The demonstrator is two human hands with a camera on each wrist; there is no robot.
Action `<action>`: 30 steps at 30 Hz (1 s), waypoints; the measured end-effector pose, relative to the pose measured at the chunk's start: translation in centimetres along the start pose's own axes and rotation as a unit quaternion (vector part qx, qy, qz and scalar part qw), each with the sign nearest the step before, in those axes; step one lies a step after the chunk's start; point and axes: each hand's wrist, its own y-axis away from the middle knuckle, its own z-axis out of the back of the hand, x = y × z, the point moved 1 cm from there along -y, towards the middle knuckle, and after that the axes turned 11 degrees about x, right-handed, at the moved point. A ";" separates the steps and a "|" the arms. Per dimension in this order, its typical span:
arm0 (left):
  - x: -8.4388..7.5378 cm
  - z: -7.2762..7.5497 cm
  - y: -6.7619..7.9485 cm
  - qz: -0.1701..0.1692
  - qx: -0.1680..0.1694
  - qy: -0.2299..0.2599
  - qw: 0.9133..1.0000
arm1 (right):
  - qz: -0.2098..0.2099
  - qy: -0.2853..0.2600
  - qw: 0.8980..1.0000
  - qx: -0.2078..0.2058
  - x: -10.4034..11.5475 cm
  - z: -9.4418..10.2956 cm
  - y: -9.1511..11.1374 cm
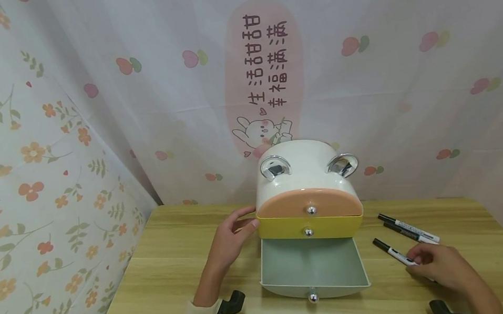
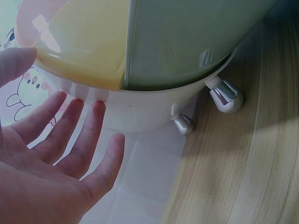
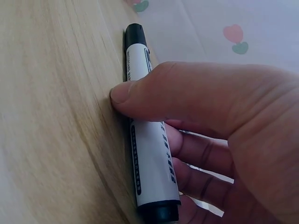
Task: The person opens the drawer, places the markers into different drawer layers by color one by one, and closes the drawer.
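A small desktop drawer box (image 1: 300,164) with a white body, silver ears and round knobs stands on the table. Its peach top drawer (image 1: 286,206) and yellow middle drawer (image 1: 280,229) are pushed in; the pale green bottom drawer (image 1: 313,260) is pulled out. My left hand (image 1: 226,242) is at the box's left side, with spread, slightly bent fingers against or very near the white wall (image 2: 145,109). To the right of the box, my right hand (image 1: 447,266) pinches a white marker (image 3: 152,158) with black ends, thumb across its barrel, low at the tabletop.
Two more markers (image 1: 416,229) lie side by side behind the right hand. The wood-grain table (image 1: 155,291) reaches back to a printed cloth (image 1: 182,134) behind the box. A flowered cloth (image 1: 24,208) hangs along the left.
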 end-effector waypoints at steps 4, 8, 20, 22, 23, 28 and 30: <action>0.0 0.0 0.0 0.004 0.001 0.002 1.000 | 0.001 -0.002 1.000 -0.002 0.1 0.0 0.0; 0.0 0.1 0.0 0.006 0.000 0.001 1.000 | 0.004 -0.007 1.000 -0.006 0.0 -0.1 -0.1; 0.1 0.0 0.0 0.000 0.001 0.012 1.000 | 0.009 -0.016 1.000 -0.024 -0.1 -0.1 -0.2; 0.1 0.0 0.0 -0.002 0.000 0.013 1.000 | 0.009 -0.018 0.999 -0.025 0.0 0.0 -0.1; 0.1 0.0 0.0 -0.002 0.000 0.015 1.000 | 0.008 -0.018 0.999 -0.027 0.1 0.0 0.0; 0.0 0.0 -0.1 -0.002 0.000 0.011 1.000 | 0.017 -0.020 0.999 -0.044 0.1 -0.1 0.1; 0.0 0.0 -0.1 -0.001 -0.003 0.008 1.000 | 0.019 -0.018 0.998 -0.050 0.0 -0.1 0.1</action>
